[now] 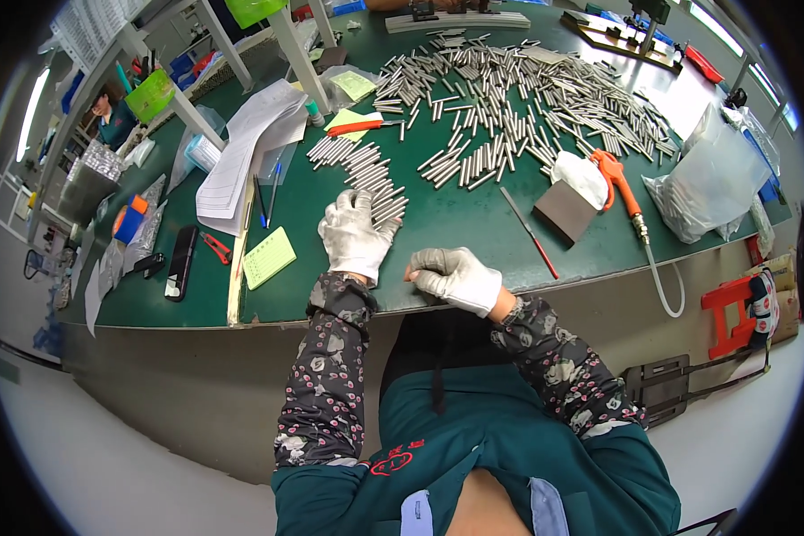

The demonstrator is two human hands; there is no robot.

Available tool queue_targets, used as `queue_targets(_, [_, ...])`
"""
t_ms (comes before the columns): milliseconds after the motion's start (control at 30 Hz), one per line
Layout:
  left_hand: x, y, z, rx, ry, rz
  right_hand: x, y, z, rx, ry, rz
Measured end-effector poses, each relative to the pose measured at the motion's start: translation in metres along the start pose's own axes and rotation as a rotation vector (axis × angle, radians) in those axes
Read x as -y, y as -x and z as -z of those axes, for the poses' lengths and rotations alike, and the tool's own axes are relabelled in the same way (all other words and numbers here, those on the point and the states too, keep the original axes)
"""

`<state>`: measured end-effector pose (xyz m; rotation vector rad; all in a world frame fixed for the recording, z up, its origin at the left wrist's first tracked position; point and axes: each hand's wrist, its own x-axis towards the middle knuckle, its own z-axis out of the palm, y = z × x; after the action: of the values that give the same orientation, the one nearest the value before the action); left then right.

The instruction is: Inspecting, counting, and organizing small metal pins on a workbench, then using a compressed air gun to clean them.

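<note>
Nearest the lens: teal apron [509,438] and two flowered sleeves, both hands in white gloves at the tabletop's [456,223] near edge.

Far left on the green tabletop: black remote-like device [181,261], red snips [216,247], a green notepad [268,257], then loose papers [246,152] with pens beside them; all parked out of the working lane, well apart from the hands.

Left hand [355,234] laid flat, fingers spread over the near end of a tidy row of metal rods [366,174]; grip released, pressing rather than clasping, seemingly keeping the row from rolling. Rods here side by side, running away from the hand in a diagonal band.

Right hand [456,279] just beside it, resting right on the edge, fingers curled into a loose fist; whether a rod sits inside cannot be told.

Open green strip between hands and the big loose rod heap [527,98] farther back: room to slide rods forward.

Further right: thin red-tipped probe [529,230], grey block [565,212], white cloth, orange air gun [618,183] with hose dropping over the edge, clear bag of rods [710,183] near the right rim.
</note>
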<state>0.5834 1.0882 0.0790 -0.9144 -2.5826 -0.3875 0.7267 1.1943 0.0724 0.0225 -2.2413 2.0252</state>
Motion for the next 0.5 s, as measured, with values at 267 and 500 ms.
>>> queue_targets(267, [0.004,0.003,-0.003,-0.007,0.108,-0.022,0.000,0.002,-0.001,0.015,0.005,-0.036])
queue_targets(500, [-0.001,-0.001,-0.003,-0.035,0.090,-0.059,-0.006,0.007,0.001,-0.098,0.092,0.088])
